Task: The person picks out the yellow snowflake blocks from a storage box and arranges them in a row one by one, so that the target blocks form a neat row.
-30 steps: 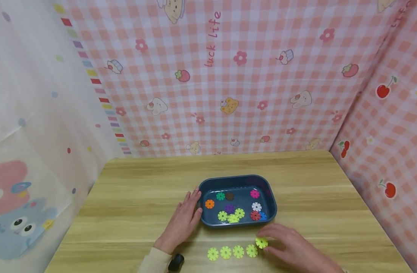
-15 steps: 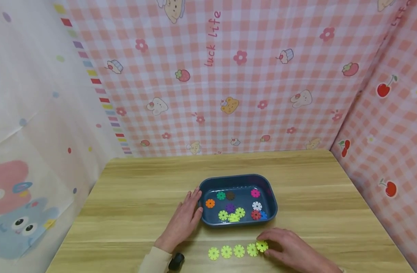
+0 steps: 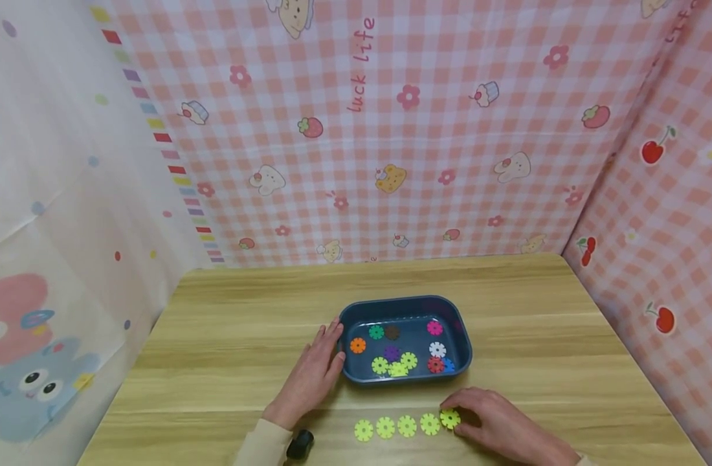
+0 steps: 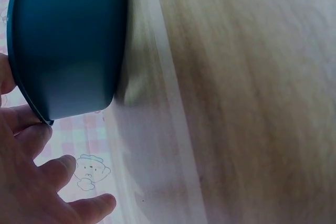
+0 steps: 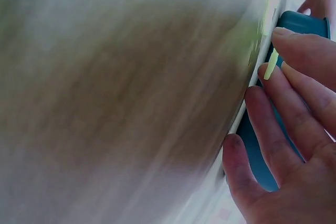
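Note:
My right hand [image 3: 496,424] pinches a yellow-green notched plastic disc [image 3: 450,419] between thumb and fingers, at the right end of a row. In the right wrist view the disc [image 5: 271,65] shows edge-on at the fingertips. Several like discs [image 3: 407,426] lie flat in that row, in front of a dark blue tray [image 3: 402,380]. My left hand [image 3: 311,375] rests against the tray's left end, fingers extended; in the left wrist view some fingertips touch the rim. Inside the tray are three more yellow-green discs [image 3: 397,368].
Other notched discs in the tray include an orange disc [image 3: 358,345], a white disc [image 3: 437,350] and a pink disc [image 3: 434,328]. The wood-grain table [image 3: 245,310] is bordered by a checked cloth backdrop [image 3: 344,155] behind and on the right.
My right hand has lowered the disc from above the row's right end, over the neighbouring disc's edge, then slightly right to line up with the row. The left hand stays at the tray.

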Action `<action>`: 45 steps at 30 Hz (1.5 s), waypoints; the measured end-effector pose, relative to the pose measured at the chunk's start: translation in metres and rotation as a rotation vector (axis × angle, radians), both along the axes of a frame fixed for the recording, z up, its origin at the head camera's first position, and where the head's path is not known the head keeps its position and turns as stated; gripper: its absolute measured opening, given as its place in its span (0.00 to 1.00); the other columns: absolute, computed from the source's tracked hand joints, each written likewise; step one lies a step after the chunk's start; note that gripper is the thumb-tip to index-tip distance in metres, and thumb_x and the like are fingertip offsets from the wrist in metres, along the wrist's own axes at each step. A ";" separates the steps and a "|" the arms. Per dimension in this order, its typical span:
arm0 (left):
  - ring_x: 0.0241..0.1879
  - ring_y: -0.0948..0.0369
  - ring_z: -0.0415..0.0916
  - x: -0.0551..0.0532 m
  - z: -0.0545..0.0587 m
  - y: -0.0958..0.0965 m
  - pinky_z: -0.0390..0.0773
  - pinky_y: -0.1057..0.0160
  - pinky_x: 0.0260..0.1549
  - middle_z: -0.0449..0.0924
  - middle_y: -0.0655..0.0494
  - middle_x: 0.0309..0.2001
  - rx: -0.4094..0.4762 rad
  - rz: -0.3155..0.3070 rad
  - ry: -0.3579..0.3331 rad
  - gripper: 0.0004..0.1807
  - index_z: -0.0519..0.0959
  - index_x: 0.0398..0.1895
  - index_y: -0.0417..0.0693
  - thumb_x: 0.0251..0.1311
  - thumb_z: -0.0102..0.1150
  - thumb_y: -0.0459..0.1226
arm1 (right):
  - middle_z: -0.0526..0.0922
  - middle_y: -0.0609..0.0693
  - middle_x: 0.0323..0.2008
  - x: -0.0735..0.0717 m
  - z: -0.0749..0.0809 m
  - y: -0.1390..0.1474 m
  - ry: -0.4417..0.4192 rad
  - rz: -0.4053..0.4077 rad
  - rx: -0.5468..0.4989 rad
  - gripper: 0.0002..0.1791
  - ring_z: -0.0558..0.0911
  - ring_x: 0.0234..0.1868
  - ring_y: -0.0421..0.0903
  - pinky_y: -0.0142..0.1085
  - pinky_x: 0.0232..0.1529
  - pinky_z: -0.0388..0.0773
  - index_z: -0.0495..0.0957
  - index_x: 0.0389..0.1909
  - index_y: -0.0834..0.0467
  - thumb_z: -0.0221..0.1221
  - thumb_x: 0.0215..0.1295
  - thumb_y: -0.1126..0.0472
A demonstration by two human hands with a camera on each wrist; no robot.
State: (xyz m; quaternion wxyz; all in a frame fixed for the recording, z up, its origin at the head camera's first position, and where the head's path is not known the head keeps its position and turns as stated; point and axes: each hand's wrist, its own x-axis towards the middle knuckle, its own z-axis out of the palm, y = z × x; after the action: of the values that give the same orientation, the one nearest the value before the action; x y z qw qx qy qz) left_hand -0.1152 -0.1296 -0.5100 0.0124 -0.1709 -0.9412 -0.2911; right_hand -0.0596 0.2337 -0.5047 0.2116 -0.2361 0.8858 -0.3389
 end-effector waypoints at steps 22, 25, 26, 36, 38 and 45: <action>0.80 0.45 0.50 -0.003 0.001 -0.001 0.59 0.31 0.70 0.52 0.52 0.82 0.001 0.006 -0.009 0.30 0.61 0.80 0.44 0.81 0.47 0.44 | 0.83 0.37 0.50 -0.001 0.004 -0.003 0.008 -0.011 0.028 0.16 0.78 0.46 0.38 0.37 0.52 0.82 0.84 0.55 0.44 0.69 0.68 0.50; 0.80 0.45 0.50 -0.003 0.000 0.000 0.59 0.31 0.70 0.52 0.52 0.82 0.005 0.002 -0.012 0.30 0.61 0.80 0.44 0.80 0.48 0.43 | 0.84 0.36 0.51 0.000 0.014 -0.004 0.014 -0.022 0.015 0.15 0.80 0.49 0.39 0.39 0.53 0.83 0.85 0.55 0.45 0.67 0.70 0.49; 0.80 0.44 0.50 -0.003 -0.001 0.000 0.59 0.30 0.70 0.52 0.52 0.82 0.006 0.001 -0.013 0.30 0.61 0.80 0.43 0.80 0.48 0.43 | 0.84 0.37 0.52 0.000 0.018 -0.005 0.039 -0.019 0.011 0.15 0.80 0.49 0.40 0.40 0.53 0.83 0.85 0.55 0.45 0.66 0.71 0.49; 0.80 0.45 0.50 -0.001 -0.001 -0.001 0.59 0.31 0.70 0.51 0.53 0.82 0.013 0.006 -0.023 0.30 0.60 0.81 0.44 0.81 0.47 0.43 | 0.86 0.37 0.46 -0.016 0.044 -0.028 0.503 0.025 -0.193 0.09 0.83 0.47 0.37 0.37 0.47 0.85 0.88 0.48 0.46 0.68 0.69 0.59; 0.80 0.45 0.49 0.000 -0.002 -0.001 0.58 0.31 0.71 0.51 0.53 0.83 0.012 0.006 -0.028 0.30 0.60 0.81 0.44 0.81 0.47 0.43 | 0.86 0.38 0.45 -0.023 0.044 -0.036 0.592 0.044 -0.236 0.10 0.84 0.45 0.38 0.37 0.44 0.85 0.88 0.46 0.47 0.69 0.67 0.62; 0.80 0.46 0.49 -0.001 -0.001 -0.001 0.58 0.32 0.71 0.50 0.54 0.83 0.002 0.008 -0.029 0.30 0.59 0.81 0.45 0.81 0.47 0.43 | 0.86 0.40 0.46 -0.048 0.044 -0.057 0.472 0.040 -0.255 0.10 0.84 0.47 0.42 0.42 0.44 0.86 0.87 0.48 0.47 0.67 0.69 0.63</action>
State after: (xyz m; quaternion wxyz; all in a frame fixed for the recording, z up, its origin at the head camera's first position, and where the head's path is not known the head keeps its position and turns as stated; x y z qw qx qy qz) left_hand -0.1160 -0.1307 -0.5111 0.0001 -0.1630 -0.9417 -0.2944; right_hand -0.1074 0.1763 -0.4604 -0.0258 -0.3507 0.8560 -0.3789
